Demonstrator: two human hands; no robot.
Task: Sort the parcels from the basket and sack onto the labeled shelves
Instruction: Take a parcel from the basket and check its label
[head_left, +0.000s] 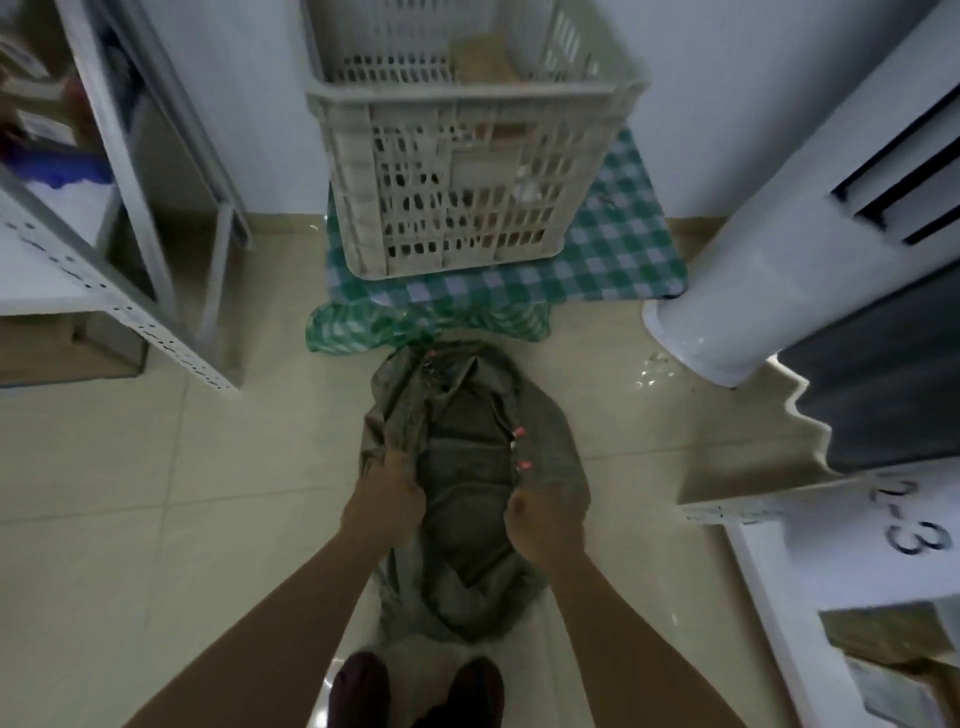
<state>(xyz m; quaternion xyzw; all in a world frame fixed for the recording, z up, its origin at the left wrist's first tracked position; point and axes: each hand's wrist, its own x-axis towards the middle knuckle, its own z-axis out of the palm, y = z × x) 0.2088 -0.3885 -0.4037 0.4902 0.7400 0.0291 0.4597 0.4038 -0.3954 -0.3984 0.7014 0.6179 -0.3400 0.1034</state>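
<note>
My left hand (390, 486) grips the left edge of the sack (467, 499), fingers curled into the cloth. The sack lies on the floor (156, 467) between my hands, just before the basket (467, 156). My right hand (540, 525) pinches its right edge.

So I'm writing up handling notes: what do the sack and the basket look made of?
Sack: soft grey-green fabric, possibly woven plastic; it creases and bunches where the left hand and right hand grip its mouth.
Basket: rigid pale moulded plastic, matte, with slotted lattice walls and a thick rim.
</note>
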